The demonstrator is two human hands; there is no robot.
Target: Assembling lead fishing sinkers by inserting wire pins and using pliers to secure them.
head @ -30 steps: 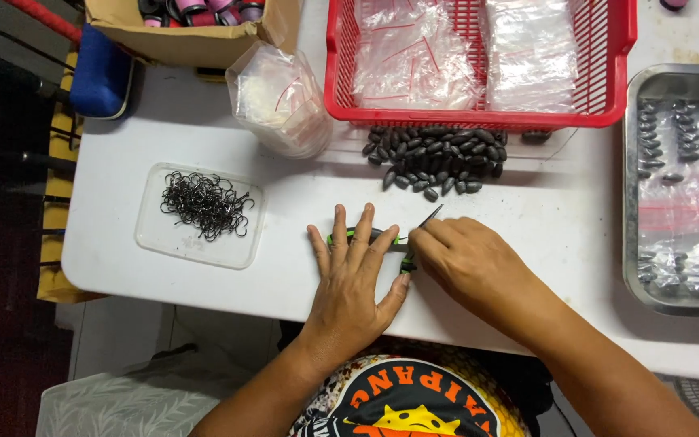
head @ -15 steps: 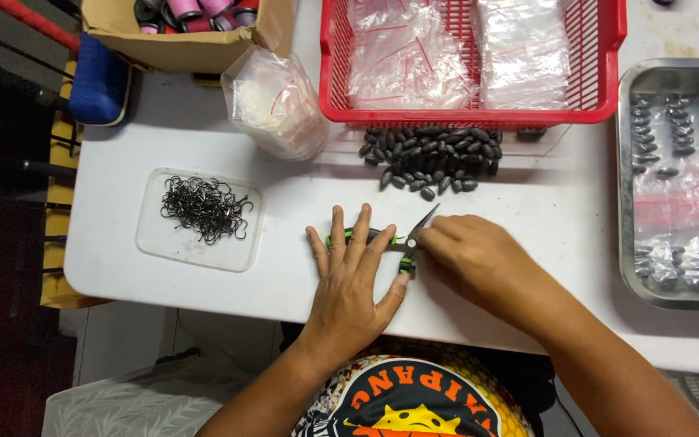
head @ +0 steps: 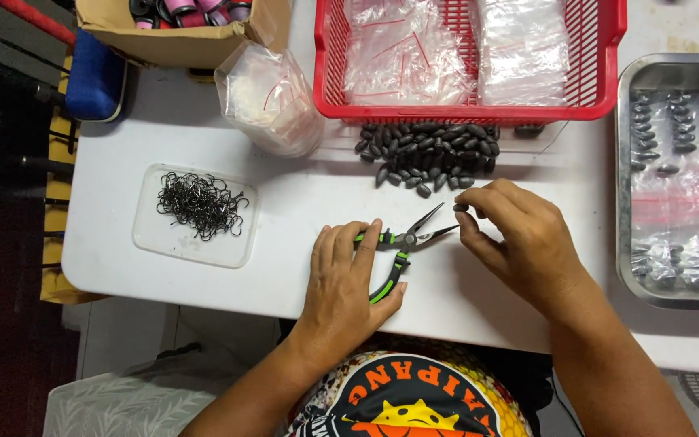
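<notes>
My left hand (head: 348, 275) lies flat on the white table (head: 301, 210), its fingers over the green-and-black handles of a pair of needle-nose pliers (head: 404, 243). The plier jaws are spread apart and point to the right. My right hand (head: 519, 239) is just right of the jaws and pinches a small dark oval sinker (head: 461, 208) between thumb and forefinger. A heap of the same dark sinkers (head: 430, 154) lies on the table just beyond, in front of the red basket.
A shallow clear tray of black hooks (head: 200, 206) sits at the left. A red basket (head: 479, 112) holds clear bags, with a bundle of small bags (head: 273, 101) and a cardboard box (head: 180, 32) beside it. A metal tray (head: 677, 178) with sinkers and bags stands at right.
My right hand has left the pliers and moved right, now pinching one sinker. The plier jaws, hidden before under the hands, now lie spread on the table. My left hand stays on the handles.
</notes>
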